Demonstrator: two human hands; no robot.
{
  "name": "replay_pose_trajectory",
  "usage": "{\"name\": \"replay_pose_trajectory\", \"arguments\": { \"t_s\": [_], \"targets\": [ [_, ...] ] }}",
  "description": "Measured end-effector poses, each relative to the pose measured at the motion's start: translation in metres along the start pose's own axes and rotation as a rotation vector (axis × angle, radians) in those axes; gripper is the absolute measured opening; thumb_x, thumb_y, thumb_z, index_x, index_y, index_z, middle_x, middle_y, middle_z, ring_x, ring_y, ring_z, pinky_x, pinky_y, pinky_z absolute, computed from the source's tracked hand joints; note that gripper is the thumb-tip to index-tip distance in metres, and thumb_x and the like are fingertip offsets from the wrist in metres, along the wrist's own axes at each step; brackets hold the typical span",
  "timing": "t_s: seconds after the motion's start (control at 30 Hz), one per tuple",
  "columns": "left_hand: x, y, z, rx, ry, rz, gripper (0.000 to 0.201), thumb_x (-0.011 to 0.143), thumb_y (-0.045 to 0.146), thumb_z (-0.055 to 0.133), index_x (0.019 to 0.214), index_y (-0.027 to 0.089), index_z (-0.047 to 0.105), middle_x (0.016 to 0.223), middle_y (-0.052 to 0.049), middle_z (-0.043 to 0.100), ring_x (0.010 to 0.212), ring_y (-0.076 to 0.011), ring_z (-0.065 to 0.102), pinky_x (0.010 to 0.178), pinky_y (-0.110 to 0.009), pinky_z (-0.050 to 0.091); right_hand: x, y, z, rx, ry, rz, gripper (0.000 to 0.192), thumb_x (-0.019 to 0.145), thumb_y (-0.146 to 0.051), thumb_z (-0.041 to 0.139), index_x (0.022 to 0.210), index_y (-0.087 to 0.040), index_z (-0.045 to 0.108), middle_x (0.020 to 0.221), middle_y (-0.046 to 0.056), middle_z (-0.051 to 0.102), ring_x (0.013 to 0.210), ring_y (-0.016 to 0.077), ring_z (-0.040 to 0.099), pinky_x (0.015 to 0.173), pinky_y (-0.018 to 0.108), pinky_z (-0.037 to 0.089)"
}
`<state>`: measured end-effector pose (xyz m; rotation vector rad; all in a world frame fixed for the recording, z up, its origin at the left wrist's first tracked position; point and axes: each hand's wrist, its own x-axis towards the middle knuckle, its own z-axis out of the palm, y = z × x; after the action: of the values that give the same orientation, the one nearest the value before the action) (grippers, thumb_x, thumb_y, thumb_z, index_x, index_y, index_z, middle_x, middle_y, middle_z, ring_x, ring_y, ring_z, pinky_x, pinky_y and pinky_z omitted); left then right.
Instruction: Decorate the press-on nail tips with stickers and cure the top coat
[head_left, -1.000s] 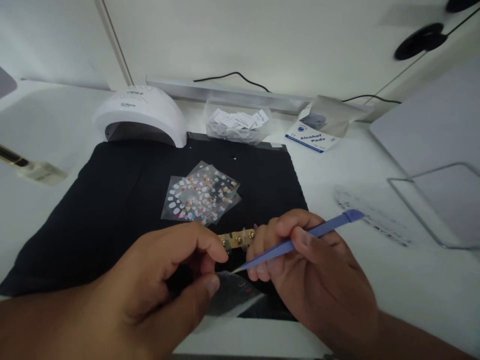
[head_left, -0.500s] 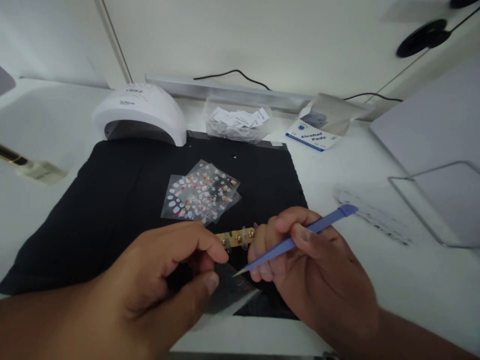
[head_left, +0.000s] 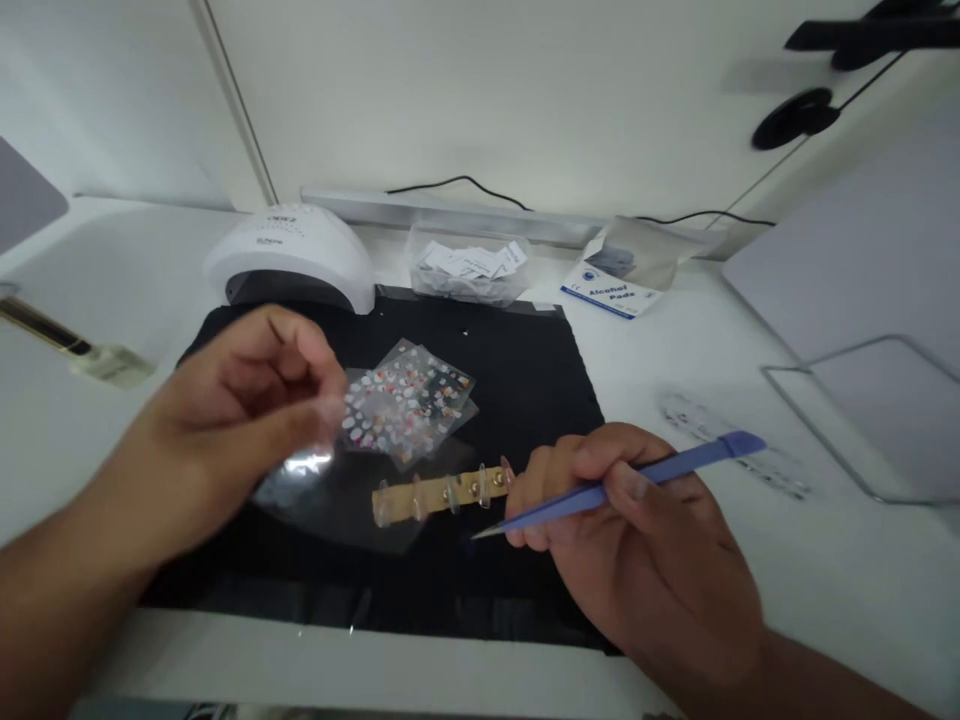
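My left hand (head_left: 247, 420) is raised over the left of the black mat, thumb and fingertips pinched on a clear plastic sheet (head_left: 330, 515) that catches glare below it. My right hand (head_left: 630, 540) is closed around blue-purple tweezers (head_left: 600, 495), their tip pointing left. Beside its fingers is a tan strip (head_left: 431, 495) with metal studs, bearing several clear nail tips (head_left: 452, 493). The strip's right end is hidden by my right hand, so I cannot tell whether it is held. Overlapping sticker sheets (head_left: 409, 400) with white and red designs lie behind the strip.
On the black mat's (head_left: 525, 370) far side are a white nail lamp (head_left: 300, 245), a clear bin (head_left: 469, 270) of paper packets and an alcohol pads box (head_left: 615, 285). A polish bottle (head_left: 112, 365) is at left. At right are a clear item (head_left: 735, 440) and a wire stand (head_left: 840, 430).
My left hand has moved left and up, away from the strip, with the clear sheet. More of the strip shows. My right hand still holds the tweezers and has shifted slightly.
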<state>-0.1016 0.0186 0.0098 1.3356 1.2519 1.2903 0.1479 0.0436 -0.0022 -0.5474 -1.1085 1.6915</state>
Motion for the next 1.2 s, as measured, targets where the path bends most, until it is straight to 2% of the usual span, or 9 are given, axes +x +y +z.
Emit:
{"name": "replay_pose_trajectory", "arguments": {
  "t_s": [0.07, 0.13, 0.2, 0.27, 0.33, 0.43, 0.57, 0.8, 1.2],
  "targets": [
    [0.018, -0.007, -0.017, 0.088, 0.012, -0.023, 0.018, 0.083, 0.026, 0.066, 0.092, 0.026, 0.051, 0.07, 0.006, 0.055, 0.054, -0.0084, 0.051, 0.052, -0.02, 0.042, -0.001, -0.001, 0.001, -0.043, -0.002, -0.048, 0.014, 0.092, -0.028, 0.062, 0.087, -0.023, 0.075, 0.065, 0.001, 0.071, 0.059, 0.014, 0.067, 0.06, 0.028, 0.058],
    [0.033, -0.017, -0.03, 0.372, 0.075, -0.07, 0.022, 0.079, 0.03, 0.065, 0.097, 0.025, 0.052, 0.071, 0.005, 0.055, 0.056, -0.0119, 0.053, 0.054, -0.024, 0.042, -0.002, -0.001, 0.002, -0.094, -0.011, -0.11, 0.014, 0.092, -0.028, 0.062, 0.087, -0.023, 0.075, 0.065, 0.0, 0.07, 0.059, 0.0139, 0.066, 0.059, 0.028, 0.057],
    [0.04, -0.024, -0.035, 0.539, 0.194, -0.013, 0.034, 0.073, 0.029, 0.069, 0.104, 0.024, 0.056, 0.092, -0.001, 0.059, 0.074, -0.0178, 0.057, 0.065, -0.03, 0.045, -0.004, 0.0, 0.003, -0.159, -0.027, -0.189, 0.014, 0.091, -0.028, 0.063, 0.088, -0.023, 0.075, 0.064, 0.0, 0.069, 0.059, 0.0141, 0.065, 0.058, 0.029, 0.056],
    [0.036, -0.024, -0.03, 0.677, 0.257, 0.124, 0.035, 0.076, 0.03, 0.069, 0.109, 0.024, 0.057, 0.112, -0.004, 0.056, 0.093, -0.0224, 0.056, 0.079, -0.035, 0.046, -0.006, 0.002, 0.003, -0.221, -0.037, -0.285, 0.014, 0.092, -0.028, 0.063, 0.089, -0.023, 0.075, 0.064, 0.0, 0.068, 0.059, 0.0147, 0.064, 0.058, 0.03, 0.055],
    [0.022, -0.016, -0.017, 0.571, 0.169, 0.192, 0.027, 0.085, 0.028, 0.062, 0.111, 0.025, 0.055, 0.112, -0.003, 0.055, 0.095, -0.0207, 0.055, 0.085, -0.034, 0.045, -0.009, 0.004, 0.003, -0.26, -0.038, -0.371, 0.015, 0.092, -0.027, 0.061, 0.091, -0.024, 0.075, 0.066, 0.001, 0.067, 0.059, 0.0157, 0.064, 0.059, 0.033, 0.055],
    [-0.007, 0.0, 0.008, 0.32, -0.152, 0.179, 0.011, 0.091, 0.02, 0.057, 0.101, 0.025, 0.057, 0.096, 0.0, 0.055, 0.089, -0.0159, 0.053, 0.08, -0.027, 0.044, -0.01, 0.006, 0.003, -0.298, -0.063, -0.43, 0.017, 0.093, -0.025, 0.059, 0.095, -0.025, 0.075, 0.07, 0.003, 0.067, 0.062, 0.0176, 0.065, 0.058, 0.035, 0.055],
    [-0.03, 0.006, 0.03, 0.084, -0.384, 0.15, 0.012, 0.091, 0.015, 0.056, 0.101, 0.023, 0.056, 0.094, 0.0, 0.054, 0.088, -0.0141, 0.051, 0.081, -0.026, 0.043, -0.009, 0.007, 0.004, -0.308, -0.107, -0.453, 0.02, 0.094, -0.023, 0.055, 0.1, -0.024, 0.075, 0.072, 0.004, 0.067, 0.062, 0.0179, 0.064, 0.057, 0.035, 0.055],
    [-0.027, -0.004, 0.035, -0.039, -0.392, -0.076, 0.006, 0.093, 0.02, 0.054, 0.087, 0.021, 0.055, 0.085, 0.001, 0.051, 0.08, -0.0127, 0.048, 0.072, -0.024, 0.041, -0.006, 0.013, 0.002, -0.327, -0.118, -0.434, 0.022, 0.095, -0.023, 0.054, 0.101, -0.025, 0.075, 0.074, 0.004, 0.07, 0.064, 0.0175, 0.065, 0.059, 0.034, 0.055],
    [-0.027, 0.002, 0.033, 0.048, -0.432, -0.188, 0.017, 0.095, 0.024, 0.048, 0.078, 0.02, 0.051, 0.076, 0.003, 0.048, 0.07, -0.012, 0.042, 0.061, -0.024, 0.037, -0.008, 0.011, 0.001, -0.334, -0.104, -0.359, 0.018, 0.093, -0.029, 0.058, 0.096, -0.025, 0.075, 0.073, 0.006, 0.069, 0.062, 0.0189, 0.062, 0.057, 0.037, 0.052]
  ]
}}
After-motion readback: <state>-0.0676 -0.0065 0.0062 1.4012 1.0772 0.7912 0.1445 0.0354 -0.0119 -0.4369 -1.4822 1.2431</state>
